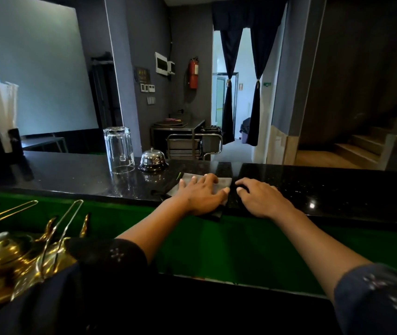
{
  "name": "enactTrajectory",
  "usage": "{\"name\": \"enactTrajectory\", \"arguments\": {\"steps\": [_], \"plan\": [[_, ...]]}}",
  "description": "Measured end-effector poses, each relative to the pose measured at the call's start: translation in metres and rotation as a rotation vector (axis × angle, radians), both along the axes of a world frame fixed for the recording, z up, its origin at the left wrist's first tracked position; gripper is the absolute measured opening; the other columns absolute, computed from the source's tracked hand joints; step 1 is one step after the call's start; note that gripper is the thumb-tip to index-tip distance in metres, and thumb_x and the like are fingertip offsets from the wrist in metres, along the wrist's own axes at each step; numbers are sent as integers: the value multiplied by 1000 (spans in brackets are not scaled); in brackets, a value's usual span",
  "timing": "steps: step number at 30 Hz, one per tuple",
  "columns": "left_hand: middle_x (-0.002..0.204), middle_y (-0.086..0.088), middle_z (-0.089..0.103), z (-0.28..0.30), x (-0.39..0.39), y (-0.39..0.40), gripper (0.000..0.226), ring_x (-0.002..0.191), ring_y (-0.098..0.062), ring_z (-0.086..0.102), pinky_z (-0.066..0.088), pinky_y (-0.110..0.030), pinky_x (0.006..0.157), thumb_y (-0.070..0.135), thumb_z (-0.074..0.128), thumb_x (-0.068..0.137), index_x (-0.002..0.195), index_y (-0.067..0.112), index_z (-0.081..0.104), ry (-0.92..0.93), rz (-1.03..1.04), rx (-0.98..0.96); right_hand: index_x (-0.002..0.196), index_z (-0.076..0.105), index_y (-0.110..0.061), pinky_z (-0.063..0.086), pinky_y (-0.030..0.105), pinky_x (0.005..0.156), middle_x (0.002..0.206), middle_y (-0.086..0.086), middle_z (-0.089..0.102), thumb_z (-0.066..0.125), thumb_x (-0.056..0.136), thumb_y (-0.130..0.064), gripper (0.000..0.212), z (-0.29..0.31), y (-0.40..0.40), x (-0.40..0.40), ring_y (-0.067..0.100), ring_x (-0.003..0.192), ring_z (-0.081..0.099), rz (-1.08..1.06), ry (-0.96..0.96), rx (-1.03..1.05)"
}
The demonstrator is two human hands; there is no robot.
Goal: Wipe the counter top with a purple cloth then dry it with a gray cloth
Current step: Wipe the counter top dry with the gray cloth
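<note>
Left hand [201, 193] flat, pressing gray cloth [225, 182] on glossy speckled black counter top [337, 187], right hand [261, 198] loosely spread beside it

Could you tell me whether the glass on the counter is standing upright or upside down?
Upside down: the glass rests rim-down on the counter top, its thick base uppermost.

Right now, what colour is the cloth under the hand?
Gray cloth under the left hand, head view.
</note>
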State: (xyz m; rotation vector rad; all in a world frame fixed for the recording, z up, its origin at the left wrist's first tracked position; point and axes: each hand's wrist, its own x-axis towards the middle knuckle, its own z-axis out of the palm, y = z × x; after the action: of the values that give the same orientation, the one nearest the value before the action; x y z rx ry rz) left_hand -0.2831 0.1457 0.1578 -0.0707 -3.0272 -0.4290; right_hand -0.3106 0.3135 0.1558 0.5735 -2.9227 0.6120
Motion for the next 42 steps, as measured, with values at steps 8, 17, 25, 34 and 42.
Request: {"name": "enactTrajectory", "arguments": {"steps": [8,17,25,34,42], "plan": [[153,-1,33,-2,41,-35,46,142,-19,27,12,-48,118,41,27,100,143,24,32,192,-35,23,143,40,-25,28,46,113,151,0,38,37,100,-40,46,-1,-12,14,20,139,35,179,193,-226],[138,-12,49,-1,22,-75,67,131,-30,42,21,-53,114,60,41,89,135,11,44,66,333,113,131,47,-13,30,48,107,139,14,47,52,93,-43,49,22,-77,1,36,130,40,-196,-109,11],[114,-5,63,9,41,-81,30,101,-23,61,51,-43,93,29,67,86,111,20,52,307,304,554,99,51,-15,41,29,74,96,3,56,68,87,-15,21,27,-89,13,20,91,54,-44,36,-507],[116,-10,58,47,68,-157,29,99,-19,56,48,-27,84,15,68,86,108,13,49,424,383,647,97,51,-17,46,30,78,101,6,61,79,78,-17,34,41,-166,2,22,98,59,56,-5,-623],[105,-7,59,28,44,-217,16,92,-22,57,48,-30,84,15,64,87,98,14,52,364,414,392,109,51,-13,41,26,78,119,12,57,77,77,-11,41,35,-231,-30,23,104,54,70,-56,-435]]}}
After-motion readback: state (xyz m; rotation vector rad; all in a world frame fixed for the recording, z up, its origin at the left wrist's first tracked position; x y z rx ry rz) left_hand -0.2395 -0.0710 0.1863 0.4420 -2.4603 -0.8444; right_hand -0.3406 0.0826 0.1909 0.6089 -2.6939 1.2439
